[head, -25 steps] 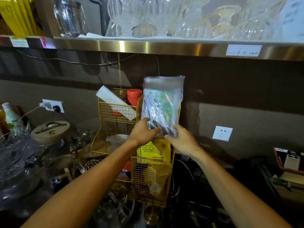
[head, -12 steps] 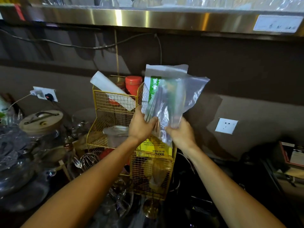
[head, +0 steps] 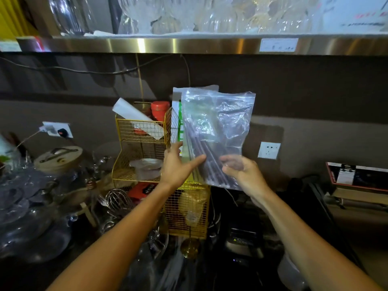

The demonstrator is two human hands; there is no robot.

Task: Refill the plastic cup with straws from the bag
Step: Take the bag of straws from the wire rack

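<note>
A single head-worn wide-angle view looks forward and slightly down, facing the wall behind the tabletop (head: 346, 217). It sits close: both forearms enter from the bottom edge, the hands mid-frame. A steel shelf (head: 189, 45) crosses the top, its edge bowed by the lens.

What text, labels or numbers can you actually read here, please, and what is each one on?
None reads in full.
Shelf-edge label: marks too blurred.
Yellow sign on the wire rack: digits, possibly "100", upside down and partly hidden.
Black device's warning sticker: too small.
Green-printed packet: illegible.
</note>
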